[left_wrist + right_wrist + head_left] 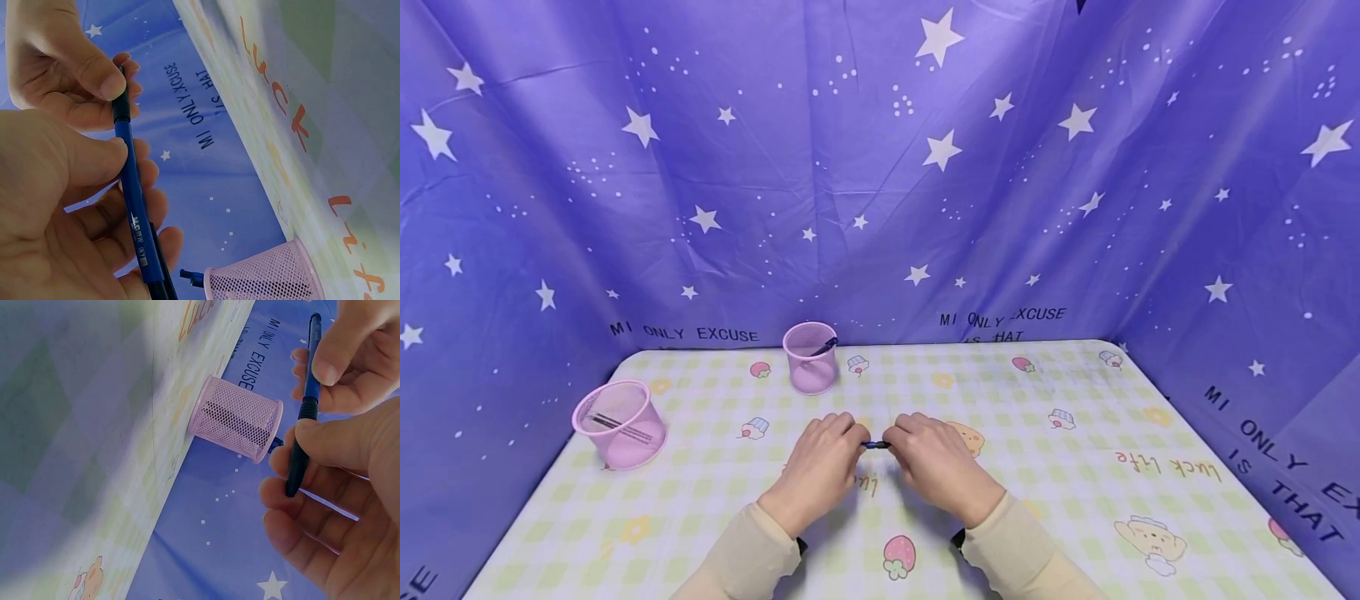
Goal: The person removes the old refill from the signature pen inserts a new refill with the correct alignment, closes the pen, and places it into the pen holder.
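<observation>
Between both hands, above the table's middle, is a pen with a blue barrel (132, 187) and a ribbed black grip and tip (301, 453). My left hand (822, 467) pinches the blue barrel between thumb and fingers. At the black end, my right hand (936, 462) grips the pen with thumb and fingertips. Its pointed tip lies along the right fingers in the right wrist view. In the head view the hands hide most of the pen, leaving a short piece (875, 445) showing.
A pink mesh pen holder (812, 379) stands at the back with a dark pen (825, 346) in it. Another pink mesh holder (640, 450), at left, contains thin dark sticks (613, 423). The checked cloth (1045, 533) covers the table; a starry purple curtain (880, 167) surrounds it.
</observation>
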Action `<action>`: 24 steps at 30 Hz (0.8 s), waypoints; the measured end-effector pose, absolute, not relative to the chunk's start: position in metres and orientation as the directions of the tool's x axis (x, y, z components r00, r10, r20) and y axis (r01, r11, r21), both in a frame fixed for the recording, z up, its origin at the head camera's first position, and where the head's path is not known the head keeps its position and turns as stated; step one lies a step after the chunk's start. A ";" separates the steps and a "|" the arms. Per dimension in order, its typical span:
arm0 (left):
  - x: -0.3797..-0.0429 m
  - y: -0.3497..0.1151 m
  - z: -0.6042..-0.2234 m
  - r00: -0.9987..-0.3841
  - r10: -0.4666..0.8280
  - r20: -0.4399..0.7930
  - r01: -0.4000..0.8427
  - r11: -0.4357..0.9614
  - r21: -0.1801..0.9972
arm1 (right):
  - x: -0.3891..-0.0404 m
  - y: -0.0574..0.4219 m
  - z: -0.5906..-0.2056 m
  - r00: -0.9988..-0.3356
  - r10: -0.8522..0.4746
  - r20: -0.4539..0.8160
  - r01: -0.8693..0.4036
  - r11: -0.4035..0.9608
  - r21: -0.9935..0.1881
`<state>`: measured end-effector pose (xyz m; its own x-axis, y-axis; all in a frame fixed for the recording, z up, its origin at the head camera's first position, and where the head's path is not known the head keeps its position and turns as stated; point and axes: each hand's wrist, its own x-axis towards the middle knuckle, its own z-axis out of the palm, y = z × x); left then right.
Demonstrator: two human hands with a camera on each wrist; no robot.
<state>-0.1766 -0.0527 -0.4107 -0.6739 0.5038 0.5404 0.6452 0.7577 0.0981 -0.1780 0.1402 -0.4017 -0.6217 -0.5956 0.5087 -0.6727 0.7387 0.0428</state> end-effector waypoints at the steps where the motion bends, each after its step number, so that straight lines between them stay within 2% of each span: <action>1: -0.177 -0.053 -0.411 -0.672 0.506 0.541 0.646 0.758 0.093 | -0.178 0.140 -0.402 -0.622 -0.596 0.508 -0.673 0.738 0.043; 8: -0.177 -0.053 -0.413 -0.671 0.507 0.541 0.643 0.761 0.084 | -0.178 0.140 -0.402 -0.621 -0.596 0.509 -0.673 0.738 0.044; 24: -0.176 -0.054 -0.412 -0.695 0.497 0.520 0.644 0.752 0.141 | -0.178 0.141 -0.403 -0.619 -0.600 0.507 -0.676 0.735 0.046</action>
<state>-0.1757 -0.0539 -0.4124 -0.6947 0.4968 0.5202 0.6436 0.7523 0.1410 -0.1782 0.1406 -0.4027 -0.6187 -0.6002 0.5070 -0.6761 0.7354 0.0457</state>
